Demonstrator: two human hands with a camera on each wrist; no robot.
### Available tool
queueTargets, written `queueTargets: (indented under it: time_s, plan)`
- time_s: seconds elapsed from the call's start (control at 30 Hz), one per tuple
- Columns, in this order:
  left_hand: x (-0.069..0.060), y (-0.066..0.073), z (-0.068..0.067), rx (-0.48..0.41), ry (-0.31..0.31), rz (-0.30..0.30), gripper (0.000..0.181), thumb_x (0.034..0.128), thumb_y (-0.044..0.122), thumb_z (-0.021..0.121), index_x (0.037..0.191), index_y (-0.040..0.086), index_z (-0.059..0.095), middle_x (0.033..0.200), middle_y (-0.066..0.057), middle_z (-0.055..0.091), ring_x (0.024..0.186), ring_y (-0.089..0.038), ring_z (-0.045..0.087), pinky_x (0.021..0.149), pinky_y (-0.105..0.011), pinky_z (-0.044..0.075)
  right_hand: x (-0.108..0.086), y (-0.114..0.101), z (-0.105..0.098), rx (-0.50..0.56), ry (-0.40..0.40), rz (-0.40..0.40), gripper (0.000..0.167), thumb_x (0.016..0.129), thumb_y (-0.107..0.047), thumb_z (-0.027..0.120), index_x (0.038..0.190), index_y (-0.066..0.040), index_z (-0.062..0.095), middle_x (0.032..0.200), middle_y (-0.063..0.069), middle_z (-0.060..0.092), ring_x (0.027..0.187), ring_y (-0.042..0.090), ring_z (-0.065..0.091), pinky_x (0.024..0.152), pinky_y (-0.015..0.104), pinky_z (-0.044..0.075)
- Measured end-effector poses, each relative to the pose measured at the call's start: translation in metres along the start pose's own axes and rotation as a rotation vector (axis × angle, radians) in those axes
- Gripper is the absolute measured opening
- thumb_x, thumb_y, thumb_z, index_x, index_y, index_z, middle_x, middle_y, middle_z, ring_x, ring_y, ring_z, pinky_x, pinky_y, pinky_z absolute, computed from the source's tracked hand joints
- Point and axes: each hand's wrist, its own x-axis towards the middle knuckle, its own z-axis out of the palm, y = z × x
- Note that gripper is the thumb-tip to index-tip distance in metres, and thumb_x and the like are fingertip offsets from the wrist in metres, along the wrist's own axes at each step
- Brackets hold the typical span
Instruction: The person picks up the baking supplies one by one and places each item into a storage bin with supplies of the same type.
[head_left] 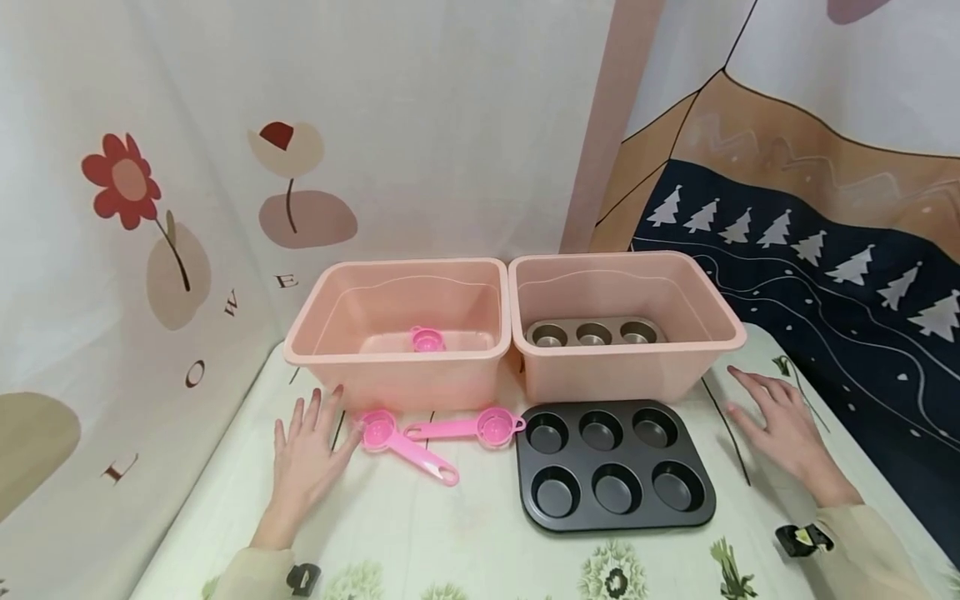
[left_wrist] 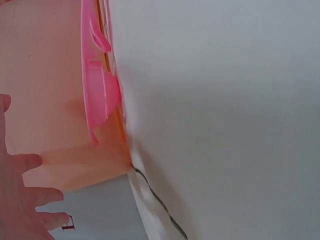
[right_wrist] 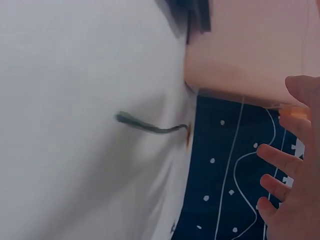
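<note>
Two pink scoops [head_left: 412,452] + blk muffin tin [head_left: 615,457] on table [head_left: 457,533], prob. left to do; small tin [head_left: 572,335] in R bin [head_left: 600,377] & pink cup [head_left: 427,339] in L bin [head_left: 405,383] look done; L hand [head_left: 303,454] & R hand [head_left: 782,425] empty, fingers apart

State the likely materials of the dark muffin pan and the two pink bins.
Dark muffin pan: probably metal with a coating, semi-matte, judging by dull highlights in its cups. Left bin and right bin: likely molded plastic, satin, given their rounded rims and even color.
</note>
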Motion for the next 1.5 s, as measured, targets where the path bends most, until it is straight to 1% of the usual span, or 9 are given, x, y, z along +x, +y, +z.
queueTargets:
  time_s: [0.33,0.53,0.67,0.73,0.83,0.97,1.17,1.33,1.5]
  plan:
    - [-0.006,0.011,0.005,-0.019,0.008,0.027,0.068,0.0922,0.048,0.055,0.147,0.012,0.037,0.146,-0.03,0.033,0.133,-0.054,0.023,0.104,-0.071,0.008,0.017,0.0,-0.015,0.043,0.071,0.051,0.057,0.099,-0.027,0.052,0.148,-0.005,0.034,0.135,0.037,0.037,0.122,0.059,0.024,0.099,0.072,0.014]
    - [-0.006,0.019,0.002,-0.053,-0.01,0.034,0.068,0.0926,0.047,0.057,0.148,0.011,0.037,0.146,-0.029,0.035,0.133,-0.052,0.025,0.104,-0.071,0.011,0.034,-0.002,-0.025,0.109,0.166,-0.035,0.052,0.099,-0.02,0.052,0.144,0.002,0.038,0.132,0.036,0.043,0.12,0.055,0.033,0.106,0.062,0.014]
    - [-0.003,0.026,0.001,-0.09,-0.023,0.023,0.068,0.0929,0.046,0.057,0.147,0.01,0.038,0.145,-0.029,0.038,0.133,-0.051,0.028,0.104,-0.071,0.013,0.044,-0.006,-0.03,0.159,0.187,-0.063,0.048,0.1,-0.014,0.047,0.143,0.005,0.038,0.13,0.037,0.043,0.12,0.054,0.034,0.108,0.06,0.014]
    - [-0.002,0.028,0.001,-0.106,-0.031,0.027,0.068,0.0924,0.045,0.059,0.147,0.009,0.038,0.144,-0.029,0.038,0.132,-0.052,0.029,0.104,-0.071,0.014,0.048,-0.01,-0.033,0.182,0.178,-0.049,0.046,0.101,-0.012,0.045,0.144,0.005,0.037,0.13,0.036,0.043,0.121,0.054,0.033,0.103,0.059,0.02]
    - [0.0,0.033,0.002,-0.125,-0.047,0.038,0.07,0.0914,0.044,0.061,0.147,0.01,0.038,0.145,-0.028,0.038,0.131,-0.052,0.03,0.104,-0.071,0.013,0.054,-0.015,-0.035,0.217,0.151,-0.023,0.046,0.102,-0.011,0.043,0.146,0.003,0.035,0.132,0.036,0.042,0.123,0.054,0.029,0.1,0.062,0.02]
    - [0.0,0.038,0.004,-0.134,-0.062,0.042,0.07,0.0908,0.045,0.062,0.148,0.011,0.038,0.145,-0.026,0.039,0.132,-0.049,0.031,0.105,-0.07,0.014,0.061,-0.02,-0.037,0.238,0.119,-0.021,0.048,0.103,-0.014,0.043,0.147,0.002,0.033,0.134,0.035,0.042,0.125,0.053,0.029,0.103,0.063,0.016]
    - [-0.001,0.046,0.007,-0.141,-0.058,0.06,0.071,0.0903,0.047,0.063,0.147,0.01,0.04,0.144,-0.023,0.042,0.131,-0.045,0.035,0.104,-0.069,0.017,0.072,-0.024,-0.039,0.222,0.06,0.0,0.054,0.103,-0.021,0.046,0.148,0.004,0.03,0.135,0.036,0.038,0.125,0.053,0.028,0.101,0.066,0.016]
    - [-0.001,0.051,0.011,-0.168,-0.056,0.069,0.07,0.0893,0.045,0.065,0.146,0.01,0.042,0.142,-0.022,0.045,0.129,-0.044,0.038,0.105,-0.067,0.019,0.079,-0.022,-0.038,0.184,-0.047,0.071,0.063,0.102,-0.03,0.044,0.15,0.004,0.022,0.141,0.039,0.027,0.124,0.057,0.022,0.093,0.075,0.014]
    - [-0.001,0.053,0.015,-0.167,-0.05,0.115,0.07,0.0886,0.044,0.066,0.145,0.008,0.043,0.14,-0.021,0.048,0.128,-0.042,0.042,0.103,-0.067,0.024,0.084,-0.022,-0.035,0.165,-0.11,0.098,0.066,0.102,-0.032,0.042,0.151,0.005,0.017,0.14,0.04,0.025,0.122,0.057,0.021,0.087,0.074,0.016]
